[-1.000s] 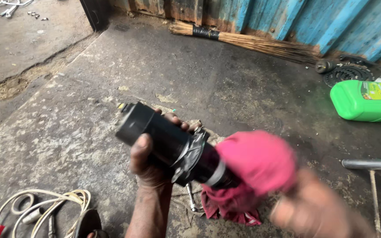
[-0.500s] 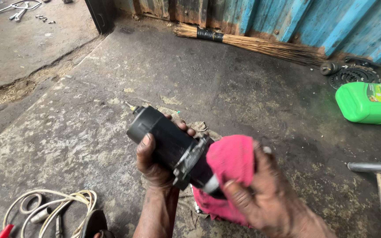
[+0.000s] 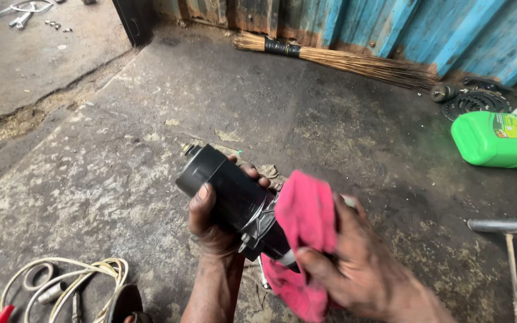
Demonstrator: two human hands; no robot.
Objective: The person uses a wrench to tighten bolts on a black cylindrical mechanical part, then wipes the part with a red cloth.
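- The left hand (image 3: 213, 224) comes up from the bottom centre, wrist bent, thumb on the near side and fingers curled over the far side of the motor (image 3: 228, 194), gripping it firmly.
- The motor, a black cylinder with a grey metal end, sits mid-frame, tilted, with its small stud pointing to the upper left and its grey end to the lower right.
- The right hand (image 3: 360, 272) enters from the lower right, fingers closed on a pink rag (image 3: 306, 224) and pressing it against the motor's grey end.
- The rag wraps that end and hangs below the hands, hiding the shaft; what lies under it cannot be told.
- Around: a concrete floor (image 3: 121, 173), stained and cracked.
- A broom (image 3: 336, 60) lies along the blue metal wall (image 3: 426, 30) at the top.
- A green jug (image 3: 498, 140) lies on its side at the right edge, with dark round parts (image 3: 471, 101) just above it.
- A metal pipe (image 3: 504, 225) juts in from the right.
- A coil of pale cable (image 3: 61, 278) is at the lower left, well apart from the hands.
- Small tools (image 3: 25, 12) lie at the upper left.
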